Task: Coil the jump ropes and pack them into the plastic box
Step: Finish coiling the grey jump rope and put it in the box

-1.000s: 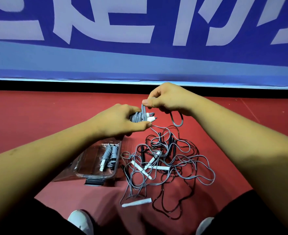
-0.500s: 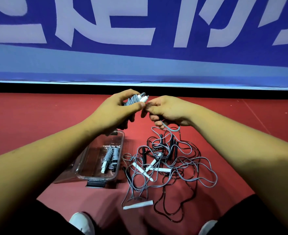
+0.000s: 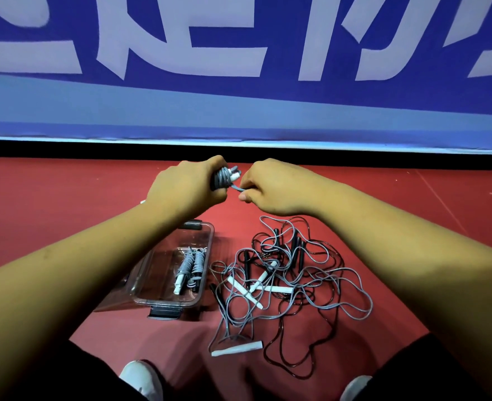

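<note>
While left hand (image 3: 184, 189) grips, right hand (image 3: 270, 189) pinches rope (image 3: 222, 180).

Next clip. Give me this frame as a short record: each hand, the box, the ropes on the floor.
left hand: grips a coiled grey rope
right hand: pinches the rope end beside that coil
plastic box: open, on the red floor
packed ropes: coiled bundles inside the box
loose ropes: tangled grey and dark pile, right of the box
</note>
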A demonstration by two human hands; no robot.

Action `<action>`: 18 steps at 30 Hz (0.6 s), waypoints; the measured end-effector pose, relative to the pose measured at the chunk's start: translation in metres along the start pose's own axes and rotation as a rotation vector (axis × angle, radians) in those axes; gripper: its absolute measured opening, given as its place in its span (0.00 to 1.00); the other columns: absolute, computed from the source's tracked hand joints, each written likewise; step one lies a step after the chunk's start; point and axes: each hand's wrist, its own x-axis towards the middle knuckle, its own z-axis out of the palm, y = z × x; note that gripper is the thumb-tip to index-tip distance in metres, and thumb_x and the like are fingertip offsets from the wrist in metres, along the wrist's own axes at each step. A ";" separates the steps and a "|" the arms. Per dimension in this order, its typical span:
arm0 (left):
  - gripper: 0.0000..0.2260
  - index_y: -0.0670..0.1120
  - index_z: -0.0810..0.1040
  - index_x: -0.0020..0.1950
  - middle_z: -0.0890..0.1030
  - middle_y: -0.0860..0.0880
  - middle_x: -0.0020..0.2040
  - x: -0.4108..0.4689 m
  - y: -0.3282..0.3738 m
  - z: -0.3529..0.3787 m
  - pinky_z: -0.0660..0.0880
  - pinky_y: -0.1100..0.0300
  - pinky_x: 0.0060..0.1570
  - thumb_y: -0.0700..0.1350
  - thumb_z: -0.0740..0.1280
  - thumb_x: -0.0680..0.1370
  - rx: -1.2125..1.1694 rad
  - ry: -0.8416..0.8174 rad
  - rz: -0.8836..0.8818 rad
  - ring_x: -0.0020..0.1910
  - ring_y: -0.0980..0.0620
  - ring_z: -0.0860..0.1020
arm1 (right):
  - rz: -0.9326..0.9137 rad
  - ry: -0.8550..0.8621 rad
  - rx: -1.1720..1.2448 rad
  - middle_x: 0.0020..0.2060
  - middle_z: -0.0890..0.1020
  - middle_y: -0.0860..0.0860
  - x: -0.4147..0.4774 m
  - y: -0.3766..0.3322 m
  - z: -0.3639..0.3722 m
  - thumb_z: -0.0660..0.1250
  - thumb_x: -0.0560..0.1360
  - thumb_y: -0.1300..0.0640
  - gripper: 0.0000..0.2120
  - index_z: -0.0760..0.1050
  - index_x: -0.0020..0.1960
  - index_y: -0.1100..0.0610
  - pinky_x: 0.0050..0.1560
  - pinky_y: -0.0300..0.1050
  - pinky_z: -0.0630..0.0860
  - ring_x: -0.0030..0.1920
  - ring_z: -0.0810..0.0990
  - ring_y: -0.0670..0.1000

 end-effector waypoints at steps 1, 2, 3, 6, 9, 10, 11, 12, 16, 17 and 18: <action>0.11 0.55 0.73 0.51 0.80 0.48 0.44 0.000 0.000 -0.001 0.69 0.56 0.37 0.55 0.69 0.71 0.070 -0.001 0.030 0.44 0.40 0.79 | -0.026 0.016 -0.033 0.31 0.77 0.55 -0.002 -0.002 -0.002 0.64 0.78 0.51 0.14 0.76 0.38 0.59 0.36 0.48 0.69 0.33 0.72 0.55; 0.10 0.53 0.72 0.45 0.79 0.49 0.40 0.000 0.001 -0.002 0.69 0.56 0.36 0.55 0.69 0.70 0.099 -0.037 0.060 0.41 0.40 0.78 | -0.047 0.040 -0.072 0.34 0.79 0.54 -0.004 -0.003 -0.003 0.64 0.78 0.51 0.12 0.78 0.41 0.57 0.37 0.47 0.69 0.35 0.74 0.55; 0.10 0.52 0.71 0.40 0.77 0.50 0.35 -0.001 0.001 -0.003 0.69 0.56 0.35 0.55 0.69 0.70 0.096 -0.108 0.099 0.38 0.42 0.77 | -0.064 0.080 -0.122 0.38 0.82 0.52 -0.006 -0.004 -0.005 0.64 0.78 0.50 0.10 0.79 0.45 0.55 0.39 0.46 0.71 0.38 0.76 0.55; 0.12 0.50 0.71 0.34 0.76 0.50 0.28 -0.001 0.004 -0.010 0.73 0.55 0.34 0.52 0.71 0.70 0.027 -0.351 0.206 0.32 0.45 0.76 | -0.148 0.249 -0.191 0.46 0.82 0.48 -0.006 0.001 -0.001 0.64 0.77 0.51 0.07 0.81 0.50 0.48 0.47 0.48 0.75 0.49 0.79 0.56; 0.14 0.50 0.73 0.35 0.78 0.51 0.28 0.001 0.003 -0.017 0.74 0.56 0.34 0.55 0.74 0.70 -0.009 -0.407 0.264 0.29 0.55 0.77 | -0.155 0.270 0.106 0.40 0.82 0.46 -0.005 0.005 0.005 0.66 0.75 0.54 0.06 0.82 0.46 0.51 0.47 0.50 0.77 0.44 0.81 0.50; 0.15 0.51 0.72 0.34 0.77 0.51 0.28 0.001 0.001 -0.018 0.71 0.57 0.33 0.57 0.74 0.70 -0.003 -0.402 0.283 0.28 0.56 0.75 | -0.114 0.251 0.234 0.36 0.83 0.46 -0.005 0.005 0.006 0.66 0.75 0.56 0.06 0.82 0.44 0.53 0.46 0.49 0.78 0.40 0.81 0.48; 0.16 0.51 0.71 0.34 0.76 0.51 0.27 0.001 0.000 -0.018 0.69 0.58 0.31 0.58 0.74 0.70 0.003 -0.397 0.300 0.27 0.57 0.74 | -0.073 0.231 0.352 0.33 0.83 0.48 -0.006 0.005 0.007 0.67 0.75 0.58 0.06 0.82 0.42 0.54 0.44 0.48 0.79 0.36 0.82 0.48; 0.17 0.51 0.71 0.35 0.75 0.52 0.27 0.001 -0.002 -0.019 0.67 0.58 0.31 0.59 0.74 0.70 0.009 -0.390 0.314 0.27 0.56 0.73 | -0.037 0.210 0.462 0.32 0.83 0.51 -0.006 0.003 0.008 0.67 0.75 0.61 0.06 0.82 0.41 0.56 0.43 0.48 0.81 0.34 0.82 0.49; 0.14 0.51 0.72 0.40 0.76 0.51 0.32 0.002 -0.009 -0.023 0.69 0.56 0.34 0.57 0.74 0.69 -0.057 -0.231 0.333 0.34 0.46 0.76 | 0.059 0.159 0.911 0.30 0.81 0.59 -0.006 -0.006 0.004 0.63 0.78 0.66 0.07 0.78 0.42 0.63 0.38 0.52 0.82 0.30 0.83 0.56; 0.15 0.51 0.72 0.41 0.78 0.50 0.34 0.003 -0.012 -0.025 0.71 0.55 0.35 0.59 0.73 0.69 -0.059 -0.145 0.332 0.37 0.43 0.77 | 0.077 0.165 0.995 0.29 0.81 0.60 -0.005 -0.007 0.001 0.63 0.79 0.66 0.07 0.77 0.44 0.65 0.37 0.52 0.82 0.30 0.83 0.57; 0.17 0.51 0.73 0.43 0.80 0.48 0.37 0.004 -0.014 -0.026 0.73 0.53 0.37 0.63 0.71 0.68 -0.039 -0.054 0.346 0.39 0.42 0.78 | 0.093 0.168 1.066 0.29 0.80 0.61 -0.003 -0.007 -0.001 0.62 0.80 0.64 0.08 0.77 0.46 0.68 0.36 0.50 0.82 0.30 0.83 0.57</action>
